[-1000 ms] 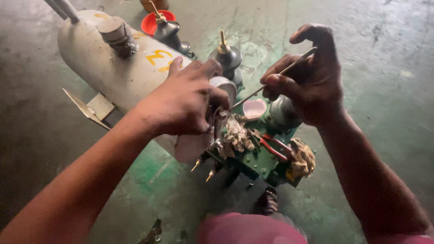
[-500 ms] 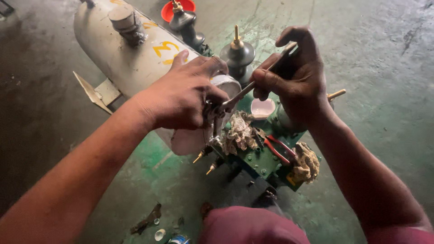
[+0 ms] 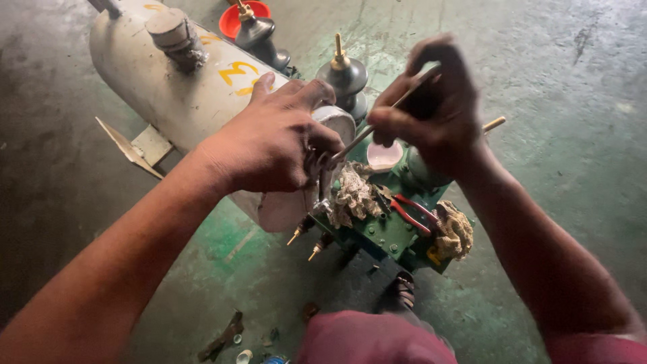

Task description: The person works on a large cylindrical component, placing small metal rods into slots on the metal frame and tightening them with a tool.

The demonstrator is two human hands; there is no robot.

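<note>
Stained concrete floor (image 3: 566,81): grey tank (image 3: 155,81), green machine body (image 3: 397,236), small scraps (image 3: 222,337)

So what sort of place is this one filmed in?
Probably a repair workshop, with work done on the floor: a stained concrete floor, a grey metal tank, and pliers with rags on a green machine housing.

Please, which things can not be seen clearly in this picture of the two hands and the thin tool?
- Head view: the thin tool has its tip hidden behind the left hand.
- The right hand is blurred, so its grip on the tool is unclear.
- The grey tank is cut off by the top edge.
- Small bits on the floor are too small to identify.
</note>
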